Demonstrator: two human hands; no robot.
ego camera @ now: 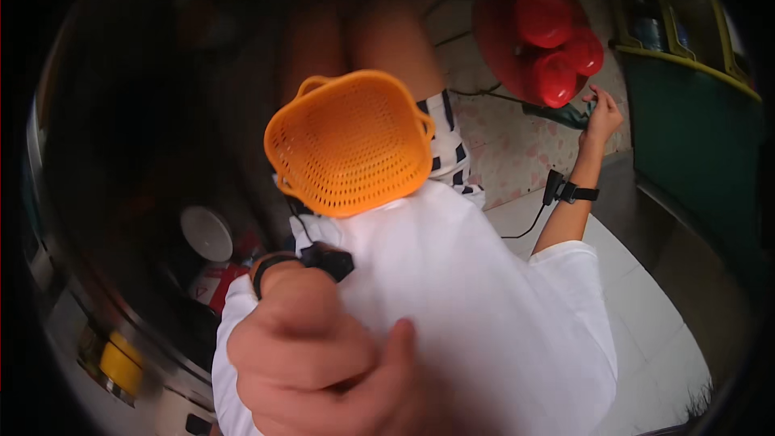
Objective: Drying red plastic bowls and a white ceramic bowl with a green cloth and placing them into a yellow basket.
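Note:
My left hand (315, 351) is raised very near the camera with its fingers curled and blurred; whether it holds something is hidden. An orange plastic basket (351, 145) with slotted holes and loop handles rests on my lap. At the right, my right hand (601, 112) is stretched out, fingers loosely bent, with nothing seen between them. It is beside a red plastic basin (496, 30) holding several glossy red plastic items (545, 15). A dark green cloth-like thing (560, 115) lies between the basin and that hand; whether they touch is unclear.
A green cabinet (684, 127) with a yellow-edged rack stands at the right. Dark cords (478, 92) run over the patterned floor (502, 157). A round white dish or lid (206, 234) and a yellow object (121, 363) are at the left. Both wrists wear black straps with cabled devices.

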